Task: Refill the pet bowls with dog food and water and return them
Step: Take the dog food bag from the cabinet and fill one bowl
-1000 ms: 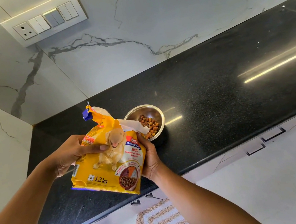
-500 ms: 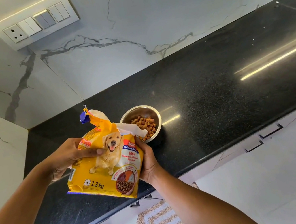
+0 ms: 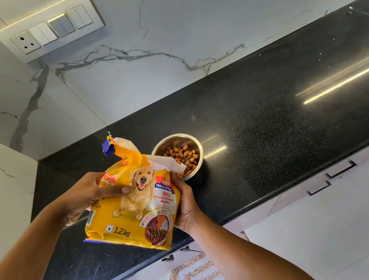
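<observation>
A yellow dog food bag (image 3: 135,202) sits at the lower centre of the frame, held above the black countertop (image 3: 272,126) between both hands. The left hand (image 3: 86,197) clamps its left edge, thumb pressed across the printed front; the right hand (image 3: 186,206) grips the right edge from beside and below. The bag's long axis runs from lower left to upper right, its torn white-lined mouth pointing over the near rim of the steel bowl (image 3: 199,159), which holds brown kibble (image 3: 183,155) just right of centre.
</observation>
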`<action>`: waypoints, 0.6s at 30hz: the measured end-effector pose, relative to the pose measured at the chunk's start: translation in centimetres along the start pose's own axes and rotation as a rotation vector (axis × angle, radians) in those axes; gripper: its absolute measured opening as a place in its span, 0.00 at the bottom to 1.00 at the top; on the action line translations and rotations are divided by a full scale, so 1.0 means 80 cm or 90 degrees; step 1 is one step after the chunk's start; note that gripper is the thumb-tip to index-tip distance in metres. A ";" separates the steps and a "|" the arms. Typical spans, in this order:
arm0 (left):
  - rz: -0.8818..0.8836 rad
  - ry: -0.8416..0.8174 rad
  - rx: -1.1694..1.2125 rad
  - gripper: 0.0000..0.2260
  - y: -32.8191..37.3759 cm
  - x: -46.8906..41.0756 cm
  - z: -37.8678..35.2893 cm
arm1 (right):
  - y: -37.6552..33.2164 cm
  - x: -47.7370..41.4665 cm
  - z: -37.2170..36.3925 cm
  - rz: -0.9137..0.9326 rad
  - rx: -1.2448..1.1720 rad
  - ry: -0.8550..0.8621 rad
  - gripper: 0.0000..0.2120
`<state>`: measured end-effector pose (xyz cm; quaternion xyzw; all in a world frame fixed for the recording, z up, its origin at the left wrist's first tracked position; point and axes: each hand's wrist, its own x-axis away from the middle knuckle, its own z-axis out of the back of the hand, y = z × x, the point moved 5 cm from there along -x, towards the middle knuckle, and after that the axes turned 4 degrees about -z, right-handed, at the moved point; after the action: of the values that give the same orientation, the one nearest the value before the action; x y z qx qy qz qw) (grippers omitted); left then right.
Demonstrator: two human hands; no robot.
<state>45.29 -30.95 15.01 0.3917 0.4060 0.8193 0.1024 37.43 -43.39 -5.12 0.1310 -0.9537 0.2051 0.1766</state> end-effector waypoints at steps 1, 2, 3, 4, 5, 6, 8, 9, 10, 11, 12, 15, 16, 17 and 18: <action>0.000 0.001 0.000 0.51 0.000 0.000 0.000 | -0.001 0.000 -0.001 0.005 0.004 -0.007 0.29; 0.001 0.003 0.002 0.51 0.000 0.000 0.000 | -0.001 0.001 -0.002 0.011 0.008 -0.013 0.29; 0.000 0.003 0.003 0.51 -0.001 0.001 0.000 | -0.002 0.002 -0.005 0.016 0.011 -0.020 0.30; 0.001 0.002 0.004 0.51 -0.001 0.001 0.000 | -0.004 0.004 -0.008 0.019 0.010 -0.031 0.31; 0.003 0.002 0.005 0.51 -0.001 0.001 -0.001 | -0.005 0.006 -0.011 0.020 0.009 -0.040 0.33; 0.006 0.002 0.006 0.51 -0.001 0.001 -0.001 | -0.006 0.008 -0.013 0.020 0.009 -0.047 0.34; 0.007 0.003 0.009 0.51 -0.002 0.002 0.000 | -0.006 0.010 -0.015 0.019 0.007 -0.052 0.34; 0.009 0.004 0.011 0.51 -0.003 0.003 0.000 | -0.006 0.010 -0.015 0.018 0.004 -0.053 0.34; 0.012 0.005 0.012 0.51 -0.004 0.003 0.000 | -0.006 0.010 -0.015 0.017 0.003 -0.052 0.35; 0.015 0.004 0.014 0.51 -0.004 0.003 0.000 | -0.006 0.010 -0.014 0.017 0.003 -0.050 0.36; 0.016 0.005 0.015 0.51 -0.004 0.004 0.000 | -0.006 0.010 -0.014 0.017 0.002 -0.048 0.38; 0.010 0.001 0.022 0.51 -0.002 0.005 -0.002 | -0.004 0.008 -0.013 0.016 0.007 -0.042 0.42; 0.008 -0.001 0.022 0.51 0.000 0.005 -0.002 | -0.003 0.008 -0.012 0.013 0.009 -0.038 0.42; 0.007 -0.003 0.021 0.51 0.001 0.006 -0.002 | -0.002 0.007 -0.010 0.011 0.013 -0.030 0.42; 0.007 -0.003 0.018 0.51 0.001 0.006 -0.002 | -0.001 0.006 -0.009 0.007 0.015 -0.023 0.41</action>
<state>44.88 -30.91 15.29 0.3969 0.4156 0.8131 0.0933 37.20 -43.25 -4.29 0.1311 -0.9550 0.2150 0.1566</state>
